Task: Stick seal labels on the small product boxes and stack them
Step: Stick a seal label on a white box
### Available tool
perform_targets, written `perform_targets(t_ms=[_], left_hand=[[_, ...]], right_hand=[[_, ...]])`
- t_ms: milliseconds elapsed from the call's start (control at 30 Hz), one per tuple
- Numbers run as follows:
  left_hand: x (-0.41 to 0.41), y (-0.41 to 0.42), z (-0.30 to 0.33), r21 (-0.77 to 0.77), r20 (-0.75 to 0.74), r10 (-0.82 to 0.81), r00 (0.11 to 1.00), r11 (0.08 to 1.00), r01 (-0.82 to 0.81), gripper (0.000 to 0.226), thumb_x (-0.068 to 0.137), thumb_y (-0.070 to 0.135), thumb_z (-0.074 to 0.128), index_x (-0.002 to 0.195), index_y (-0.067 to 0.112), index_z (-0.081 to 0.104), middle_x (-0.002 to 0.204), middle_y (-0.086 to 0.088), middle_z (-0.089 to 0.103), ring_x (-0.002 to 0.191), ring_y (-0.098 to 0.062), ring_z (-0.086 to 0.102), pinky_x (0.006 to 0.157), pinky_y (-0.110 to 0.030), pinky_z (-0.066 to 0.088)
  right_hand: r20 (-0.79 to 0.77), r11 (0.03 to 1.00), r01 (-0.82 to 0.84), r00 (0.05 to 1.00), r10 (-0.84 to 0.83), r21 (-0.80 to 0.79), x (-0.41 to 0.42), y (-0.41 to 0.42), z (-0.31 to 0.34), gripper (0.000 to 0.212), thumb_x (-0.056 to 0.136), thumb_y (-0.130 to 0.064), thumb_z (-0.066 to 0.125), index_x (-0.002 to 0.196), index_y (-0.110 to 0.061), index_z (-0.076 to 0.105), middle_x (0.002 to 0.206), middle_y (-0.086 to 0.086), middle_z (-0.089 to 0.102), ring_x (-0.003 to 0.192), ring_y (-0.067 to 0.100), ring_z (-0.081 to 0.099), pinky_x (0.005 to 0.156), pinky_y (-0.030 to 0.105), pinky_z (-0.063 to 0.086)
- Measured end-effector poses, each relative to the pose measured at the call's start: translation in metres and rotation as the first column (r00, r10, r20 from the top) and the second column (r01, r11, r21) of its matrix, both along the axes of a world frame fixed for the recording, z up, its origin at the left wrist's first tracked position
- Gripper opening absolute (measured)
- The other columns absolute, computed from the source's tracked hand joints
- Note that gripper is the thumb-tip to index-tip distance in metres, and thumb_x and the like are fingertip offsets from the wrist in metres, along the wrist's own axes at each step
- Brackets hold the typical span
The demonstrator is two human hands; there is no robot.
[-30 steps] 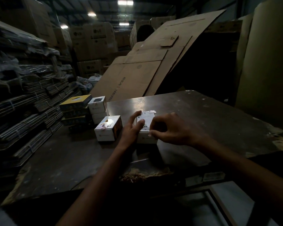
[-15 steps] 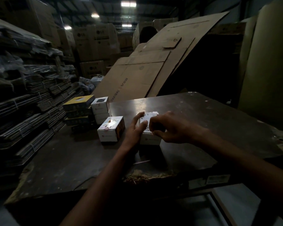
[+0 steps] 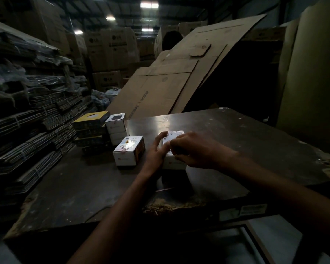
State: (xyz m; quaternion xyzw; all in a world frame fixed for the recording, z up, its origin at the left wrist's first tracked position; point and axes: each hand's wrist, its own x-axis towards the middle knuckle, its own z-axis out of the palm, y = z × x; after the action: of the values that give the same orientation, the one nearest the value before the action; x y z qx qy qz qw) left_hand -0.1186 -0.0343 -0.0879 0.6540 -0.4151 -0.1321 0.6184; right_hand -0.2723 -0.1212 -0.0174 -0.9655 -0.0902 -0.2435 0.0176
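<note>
Leaning cardboard sheet (image 3: 160,88), bundled flat cartons (image 3: 27,134)

Small product boxes: white, e.g. box nearest the hands (image 3: 128,153) w/ dark side panel and pinkish seal label at front top edge. Stack at left (image 3: 89,130): yellow tops, dark sides. Table (image 3: 236,141) dark brown, pale scuffs; leaning cardboard sheets (image 3: 160,92) plain tan.
</note>
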Motion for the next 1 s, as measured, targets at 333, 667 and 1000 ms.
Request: perform_targets(t_ms=[333, 667, 1000], left_hand=[[-0.007, 0.003, 0.005, -0.021, 0.020, -0.027, 0.999, 0.999, 0.027, 0.033, 0.102, 0.017, 0.053, 0.134, 0.022, 0.051, 0.130, -0.023, 0.059, 0.093, -0.008, 0.061, 0.064, -0.004, 0.044], [-0.001, 0.002, 0.001, -0.012, 0.046, -0.027, 0.999, 1.000, 0.027, 0.036, 0.102, 0.011, 0.050, 0.136, 0.024, 0.050, 0.140, -0.018, 0.053, 0.112, -0.015, 0.058, 0.068, -0.002, 0.044], [0.016, -0.009, -0.009, -0.033, -0.087, 0.010, 0.996, 0.999, -0.013, 0.030, 0.100, 0.019, 0.056, 0.129, 0.025, 0.057, 0.132, -0.018, 0.058, 0.093, -0.009, 0.061, 0.066, -0.014, 0.049]], right_hand=[[-0.021, 0.998, 0.051, 0.998, -0.052, -0.046, 0.010, -0.005, -0.001, 0.010, 0.079, -0.010, 0.073, 0.087, -0.014, 0.069, 0.087, -0.001, 0.064, 0.076, 0.016, 0.061, 0.064, 0.028, 0.044], [0.039, 0.987, 0.137, 0.989, -0.140, 0.079, 0.004, -0.008, 0.005, 0.032, 0.071, -0.024, 0.088, 0.092, -0.013, 0.068, 0.081, -0.002, 0.071, 0.068, 0.005, 0.055, 0.065, 0.023, 0.040], [0.357, 0.982, 0.148, 0.917, -0.180, 0.114, 0.000, -0.016, -0.056, 0.024, 0.094, -0.038, 0.060, 0.086, -0.017, 0.067, 0.083, -0.001, 0.064, 0.067, 0.017, 0.061, 0.056, 0.039, 0.051]])
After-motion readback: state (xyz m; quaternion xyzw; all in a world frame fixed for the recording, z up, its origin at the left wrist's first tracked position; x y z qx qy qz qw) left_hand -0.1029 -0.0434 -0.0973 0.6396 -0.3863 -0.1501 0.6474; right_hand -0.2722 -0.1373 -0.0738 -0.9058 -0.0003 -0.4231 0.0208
